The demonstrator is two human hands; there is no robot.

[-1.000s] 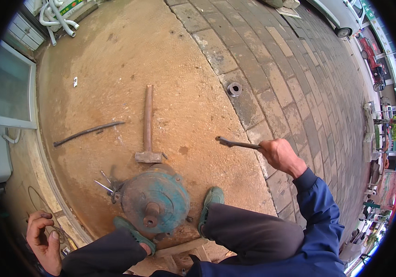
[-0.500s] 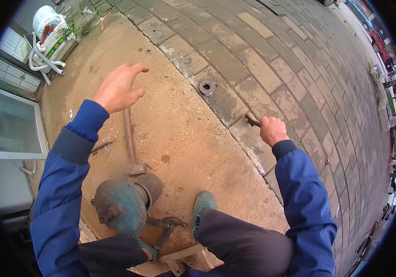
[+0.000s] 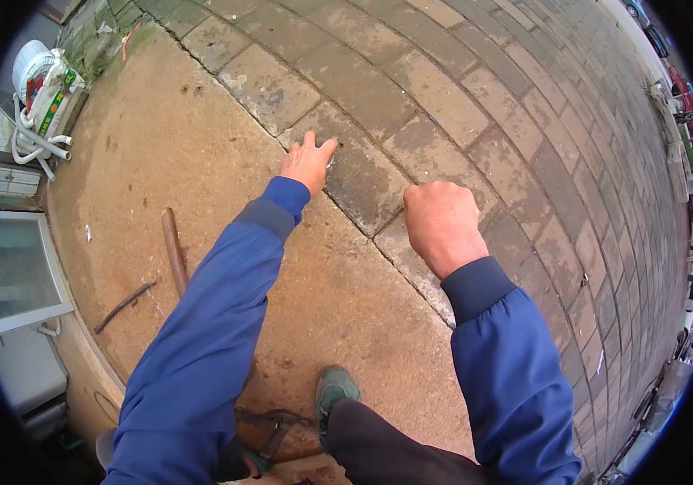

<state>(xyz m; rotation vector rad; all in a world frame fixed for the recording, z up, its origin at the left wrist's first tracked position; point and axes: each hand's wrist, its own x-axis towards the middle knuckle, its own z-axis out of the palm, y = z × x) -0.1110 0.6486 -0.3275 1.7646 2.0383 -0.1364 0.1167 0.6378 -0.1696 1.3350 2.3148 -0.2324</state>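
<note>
My left hand (image 3: pixel 307 166) reaches down to the paving beside the joint with the concrete. Its fingers curl over the spot where a dark metal ring lay half a second ago. The hand covers that ring, and only a small pale glint shows by the fingers. To its right, my right hand (image 3: pixel 446 222) is a closed fist seen from the back. The dark metal tool it held earlier is hidden behind the fist. A long wooden handle (image 3: pixel 174 250) lies beyond my left sleeve, which hides its head end. A thin dark rod (image 3: pixel 125 306) rests near the handle.
At the bottom, a hammer (image 3: pixel 278 432) lies by my green shoe (image 3: pixel 335 390). My left arm mostly hides the green motor. A white-framed panel (image 3: pixel 19 267) stands on the left. White pipes (image 3: pixel 39 137) and a tub (image 3: pixel 33 65) are at the far left.
My left hand has moved right and down to the ring, covering it. My right fist has come nearer to it, its tool now out of sight. The view has shifted to the right.
</note>
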